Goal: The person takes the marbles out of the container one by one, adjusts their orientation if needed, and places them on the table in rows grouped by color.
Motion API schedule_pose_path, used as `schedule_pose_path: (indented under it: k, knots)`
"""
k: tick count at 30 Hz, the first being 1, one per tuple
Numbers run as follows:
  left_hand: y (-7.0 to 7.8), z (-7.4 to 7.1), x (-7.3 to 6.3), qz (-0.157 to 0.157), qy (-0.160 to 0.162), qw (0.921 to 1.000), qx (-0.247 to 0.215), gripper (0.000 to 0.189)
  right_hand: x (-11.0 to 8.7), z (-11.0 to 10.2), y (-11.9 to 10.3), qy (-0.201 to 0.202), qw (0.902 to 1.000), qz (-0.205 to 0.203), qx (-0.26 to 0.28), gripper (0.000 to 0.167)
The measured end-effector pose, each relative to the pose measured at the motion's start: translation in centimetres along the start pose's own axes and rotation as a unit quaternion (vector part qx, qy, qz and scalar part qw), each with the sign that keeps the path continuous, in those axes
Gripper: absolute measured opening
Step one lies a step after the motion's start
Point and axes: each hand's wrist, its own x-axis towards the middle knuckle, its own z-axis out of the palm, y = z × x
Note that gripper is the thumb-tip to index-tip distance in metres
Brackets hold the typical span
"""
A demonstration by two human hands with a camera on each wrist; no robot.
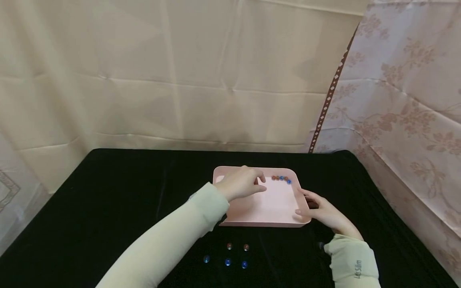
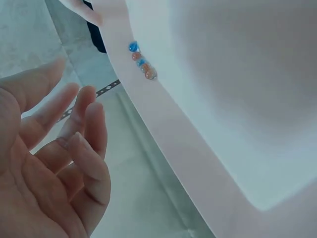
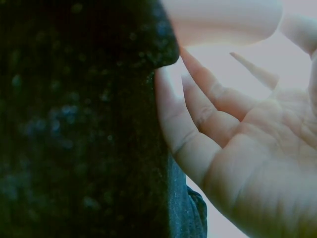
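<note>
A pink rectangular tray (image 1: 284, 212) lies on the black cloth, its far edge tipped in neither direction in the head view. Several glass marbles (image 1: 281, 178), blue and reddish-brown, line the tray's far right corner; the left wrist view shows the same row of marbles (image 2: 141, 63) along the inner wall. Over the tray's left part hovers my left hand (image 1: 240, 183), fingers bent loosely with nothing between them. My right hand (image 1: 325, 212) holds the tray's right side, thumb over the near right corner. In the right wrist view, its fingers (image 3: 185, 134) reach beneath the pale tray edge.
On the black cloth (image 1: 126, 192) in front of the tray lie more marbles, two reddish ones (image 1: 246, 247) behind several blue ones (image 1: 228, 262). A cream curtain (image 1: 180, 80) hangs behind the table, and a floral curtain (image 1: 414, 100) is at the right.
</note>
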Motion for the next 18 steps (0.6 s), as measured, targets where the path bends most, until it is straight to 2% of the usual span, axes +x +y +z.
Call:
schedule_pose_path:
  k: [5, 12, 18]
  knots:
    - [0.3, 0.7, 1.9, -0.015, 0.004, 0.9999, -0.005, 0.031, 0.0, -0.1, 0.1, -0.003, 1.0000, 0.003, 0.005, 0.085]
    - [-0.2, 2.3, 4.2, -0.033, 0.020, 0.9993, 0.001, 0.035, 0.0, -0.2, 0.2, -0.007, 0.9999, -0.009, 0.011, 0.082]
    - [-0.2, 3.1, 6.1, -0.071, 0.028, 0.9969, -0.017, 0.037, 0.0, -0.3, 0.3, -0.006, 0.9997, -0.022, 0.011, 0.080]
